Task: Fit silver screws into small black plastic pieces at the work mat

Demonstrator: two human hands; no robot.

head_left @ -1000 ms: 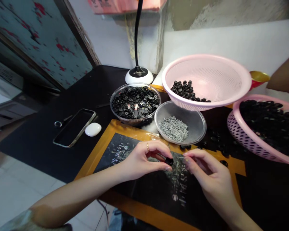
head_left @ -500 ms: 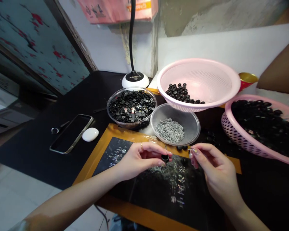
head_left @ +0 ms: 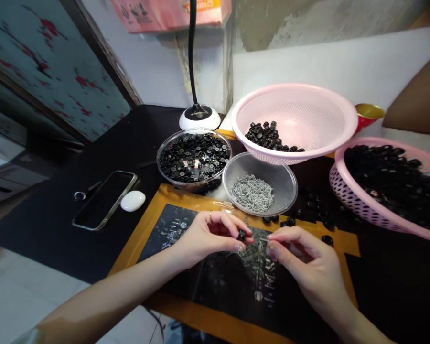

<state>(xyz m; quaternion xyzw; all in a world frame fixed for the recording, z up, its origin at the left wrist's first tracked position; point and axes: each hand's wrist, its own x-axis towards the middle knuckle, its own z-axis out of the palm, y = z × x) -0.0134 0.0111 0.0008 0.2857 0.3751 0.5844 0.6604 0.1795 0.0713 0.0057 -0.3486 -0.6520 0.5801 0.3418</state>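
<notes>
Over mat: L hand (head_left: 215,234) pinches black cap (head_left: 241,234); R hand (head_left: 301,260) grips probably screw (head_left: 263,239).

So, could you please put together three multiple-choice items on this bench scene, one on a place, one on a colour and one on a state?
1. Where does the clear bowl of screws stand?
A. left of the phone
B. between the clear bowl of black washers and the pink baskets
C. inside the colander

2. What colour is the colander?
A. green
B. blue
C. pink

3. What is the left hand doing?
A. pinching a small black part
B. lying flat and empty
C. gripping the lamp

Answers: 1 B, the washer bowl is at its left and the baskets at its right; 2 C, its mesh wall is pale pink; 3 A, the black part sits at the fingertips, facing the right hand.
</notes>
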